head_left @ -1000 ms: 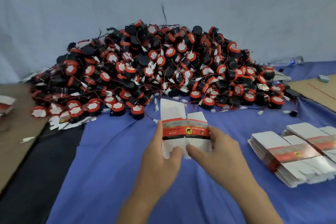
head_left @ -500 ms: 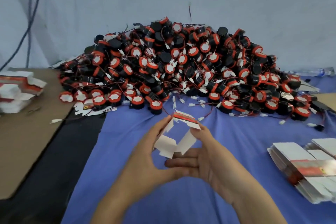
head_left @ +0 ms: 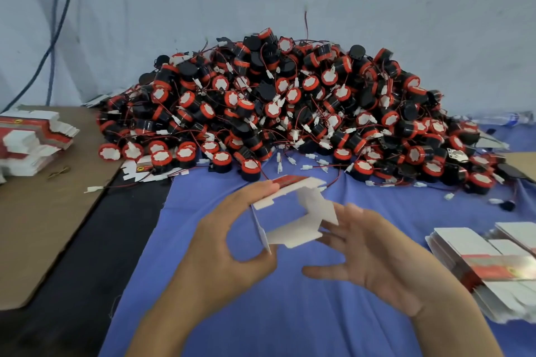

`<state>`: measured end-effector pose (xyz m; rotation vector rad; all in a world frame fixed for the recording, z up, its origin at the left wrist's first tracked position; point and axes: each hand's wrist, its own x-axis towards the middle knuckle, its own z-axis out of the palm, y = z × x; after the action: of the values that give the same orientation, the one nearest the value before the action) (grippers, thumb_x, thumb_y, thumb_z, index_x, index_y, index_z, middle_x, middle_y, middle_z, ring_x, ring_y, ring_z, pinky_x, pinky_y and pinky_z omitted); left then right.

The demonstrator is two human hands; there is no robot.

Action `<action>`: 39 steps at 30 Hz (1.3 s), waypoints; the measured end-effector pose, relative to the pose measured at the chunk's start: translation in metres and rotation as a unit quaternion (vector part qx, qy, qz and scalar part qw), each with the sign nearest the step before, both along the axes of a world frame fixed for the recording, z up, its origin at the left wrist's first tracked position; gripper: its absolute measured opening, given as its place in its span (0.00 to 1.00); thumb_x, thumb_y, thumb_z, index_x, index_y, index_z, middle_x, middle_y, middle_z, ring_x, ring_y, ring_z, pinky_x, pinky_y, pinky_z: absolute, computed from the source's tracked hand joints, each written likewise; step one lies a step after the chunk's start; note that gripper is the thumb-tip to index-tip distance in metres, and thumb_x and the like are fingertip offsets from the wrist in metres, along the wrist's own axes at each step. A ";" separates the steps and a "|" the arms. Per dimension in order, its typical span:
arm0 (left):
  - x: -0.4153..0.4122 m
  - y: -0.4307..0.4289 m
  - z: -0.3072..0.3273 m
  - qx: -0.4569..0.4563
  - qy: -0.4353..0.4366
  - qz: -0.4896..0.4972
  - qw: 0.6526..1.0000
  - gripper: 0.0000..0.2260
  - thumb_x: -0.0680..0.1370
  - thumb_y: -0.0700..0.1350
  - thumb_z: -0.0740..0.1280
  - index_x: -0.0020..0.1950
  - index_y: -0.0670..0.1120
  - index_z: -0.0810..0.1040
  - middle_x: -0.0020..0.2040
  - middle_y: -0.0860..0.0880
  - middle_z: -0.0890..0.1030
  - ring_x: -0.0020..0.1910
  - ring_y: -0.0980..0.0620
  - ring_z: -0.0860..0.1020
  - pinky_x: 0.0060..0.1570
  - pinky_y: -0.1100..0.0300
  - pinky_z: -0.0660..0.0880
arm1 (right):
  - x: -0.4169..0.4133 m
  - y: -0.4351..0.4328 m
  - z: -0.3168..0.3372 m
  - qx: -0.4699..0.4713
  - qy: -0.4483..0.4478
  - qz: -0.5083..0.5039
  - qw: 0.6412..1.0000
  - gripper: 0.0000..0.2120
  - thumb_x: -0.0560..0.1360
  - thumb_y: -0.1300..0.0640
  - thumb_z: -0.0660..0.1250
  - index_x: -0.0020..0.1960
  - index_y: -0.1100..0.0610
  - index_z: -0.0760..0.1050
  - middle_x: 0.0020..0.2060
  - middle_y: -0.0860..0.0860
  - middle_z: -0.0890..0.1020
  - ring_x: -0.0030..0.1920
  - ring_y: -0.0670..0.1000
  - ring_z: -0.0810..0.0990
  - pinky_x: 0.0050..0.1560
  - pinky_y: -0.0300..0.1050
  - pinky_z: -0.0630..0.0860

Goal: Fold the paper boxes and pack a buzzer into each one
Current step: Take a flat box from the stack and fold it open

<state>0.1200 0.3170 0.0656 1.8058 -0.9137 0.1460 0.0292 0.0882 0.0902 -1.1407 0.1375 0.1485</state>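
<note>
Thumb and forefinger of the left hand [head_left: 232, 243] pinch a half-opened paper box [head_left: 301, 211] by its left side. The forefinger lies on the red-printed top panel and the thumb under the lower edge, so the sleeve is held square in the air above the blue cloth [head_left: 290, 322]. The right hand [head_left: 383, 264] is spread wide and grips nothing. Its straight fingertips meet the white flaps on the box's right side, seemingly to push them in and close that end. Behind the box, within easy reach, lies the big heap of black-and-red buzzers [head_left: 290, 113] with their thin wires, and none is packed into this box yet. A stack of flat boxes [head_left: 475, 264] waits just right of the right hand, handy for the next pick, and a second stack [head_left: 32, 139] sits on a cardboard sheet [head_left: 43, 235] at the far left.
</note>
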 end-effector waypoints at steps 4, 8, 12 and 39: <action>-0.001 0.003 0.008 0.050 -0.038 -0.050 0.997 0.36 0.70 0.36 0.72 0.73 0.63 0.73 0.74 0.64 0.73 0.77 0.62 0.66 0.71 0.72 0.62 | 0.005 0.000 0.006 -0.027 -0.035 -0.005 0.999 0.40 0.66 0.36 0.80 0.74 0.44 0.73 0.70 0.50 0.79 0.68 0.55 0.79 0.56 0.62 0.81; -0.001 0.003 0.011 0.069 -0.044 -0.087 0.993 0.35 0.69 0.32 0.73 0.73 0.58 0.75 0.74 0.62 0.73 0.77 0.59 0.66 0.72 0.69 0.63 | 0.011 0.012 0.007 -0.107 -0.073 0.006 0.992 0.19 0.76 0.56 0.71 0.67 0.50 0.80 0.65 0.54 0.82 0.63 0.57 0.81 0.58 0.59 0.82; -0.002 0.010 0.015 0.039 -0.018 -0.085 0.995 0.32 0.70 0.39 0.75 0.70 0.63 0.76 0.71 0.64 0.76 0.74 0.62 0.70 0.68 0.72 0.65 | 0.008 0.018 0.002 -0.126 -0.061 -0.014 0.990 0.18 0.74 0.58 0.73 0.63 0.53 0.82 0.64 0.52 0.83 0.61 0.60 0.82 0.60 0.62 0.81; -0.009 -0.009 0.000 -0.122 0.187 0.016 0.975 0.19 0.70 0.50 0.77 0.60 0.62 0.84 0.55 0.57 0.87 0.58 0.57 0.83 0.59 0.66 0.77 | -0.006 0.021 0.012 -0.002 -0.059 0.017 0.998 0.19 0.80 0.55 0.65 0.69 0.49 0.79 0.67 0.54 0.81 0.61 0.56 0.82 0.59 0.54 0.81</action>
<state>0.1109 0.3085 0.0657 1.5496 -0.5726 -0.0596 0.0227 0.1096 0.1026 -1.1523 0.0148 0.1106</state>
